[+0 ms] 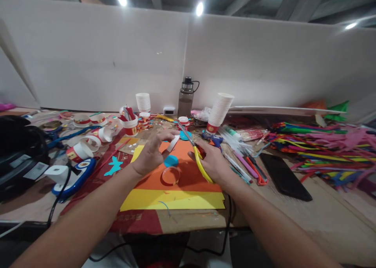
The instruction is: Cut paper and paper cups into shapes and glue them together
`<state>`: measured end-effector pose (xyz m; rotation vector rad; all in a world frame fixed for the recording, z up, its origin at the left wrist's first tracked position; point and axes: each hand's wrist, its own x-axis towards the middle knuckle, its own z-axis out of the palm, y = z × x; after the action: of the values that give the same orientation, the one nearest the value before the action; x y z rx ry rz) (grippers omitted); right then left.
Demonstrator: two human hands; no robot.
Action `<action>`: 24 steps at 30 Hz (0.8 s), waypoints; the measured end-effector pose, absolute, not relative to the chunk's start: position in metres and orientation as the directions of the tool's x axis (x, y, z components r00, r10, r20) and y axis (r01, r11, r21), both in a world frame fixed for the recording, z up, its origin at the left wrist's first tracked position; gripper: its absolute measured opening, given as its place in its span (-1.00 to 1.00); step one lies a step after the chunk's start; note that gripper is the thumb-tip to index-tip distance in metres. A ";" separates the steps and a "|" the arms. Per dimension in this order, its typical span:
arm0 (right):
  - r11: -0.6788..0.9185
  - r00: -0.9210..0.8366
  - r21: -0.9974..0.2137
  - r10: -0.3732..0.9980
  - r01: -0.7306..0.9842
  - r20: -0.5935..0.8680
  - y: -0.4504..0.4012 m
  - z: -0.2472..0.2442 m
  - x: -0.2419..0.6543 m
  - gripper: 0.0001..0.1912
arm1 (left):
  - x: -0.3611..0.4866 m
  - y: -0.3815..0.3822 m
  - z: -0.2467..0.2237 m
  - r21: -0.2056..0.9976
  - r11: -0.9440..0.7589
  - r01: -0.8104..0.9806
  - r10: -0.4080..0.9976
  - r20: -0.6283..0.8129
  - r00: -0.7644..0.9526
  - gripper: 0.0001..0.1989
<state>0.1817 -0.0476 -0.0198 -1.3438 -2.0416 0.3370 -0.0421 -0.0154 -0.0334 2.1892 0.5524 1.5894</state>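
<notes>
My left hand (152, 152) pinches a small white paper piece (173, 143) between thumb and fingers, above the orange sheet (190, 178). My right hand (210, 158) grips yellow-handled scissors (201, 167), whose blades point up and to the left, close to the white piece but apart from it. Beneath and between the hands, a blue paper disc (170, 161) and a cut cup ring (170, 176) lie on the orange sheet. Yellow sheets (173, 199) stick out below the orange one. A blue cut-out shape (114, 166) lies left of my left hand.
Stacked paper cups (221, 111) and a bottle (186, 97) stand at the back. Pipe cleaners (329, 142) and a black phone (285, 176) are on the right. A power strip (75, 180), cut cups (80, 150) and a black bag (17, 158) occupy the left.
</notes>
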 end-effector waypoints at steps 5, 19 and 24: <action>0.440 -0.241 -0.534 0.884 0.723 0.401 -0.045 -0.023 0.183 -0.68 | -0.042 -0.013 -0.033 0.607 -0.795 -0.006 0.588 0.772 0.243 -0.55; 0.515 -0.276 -0.453 0.824 0.728 0.495 -0.050 -0.023 0.183 -0.51 | -0.037 -0.014 -0.032 0.848 -0.421 -0.323 0.833 0.502 0.231 -0.35; 0.510 -0.301 -0.392 0.823 0.766 0.481 -0.053 -0.020 0.180 -0.51 | -0.032 -0.015 -0.035 0.865 -0.317 -0.389 0.871 0.428 0.243 -0.34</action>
<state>0.1797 -0.0529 -0.0200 -1.2926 -2.1112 0.1158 -0.0321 -0.0154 -0.0353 1.3515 0.5016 1.3710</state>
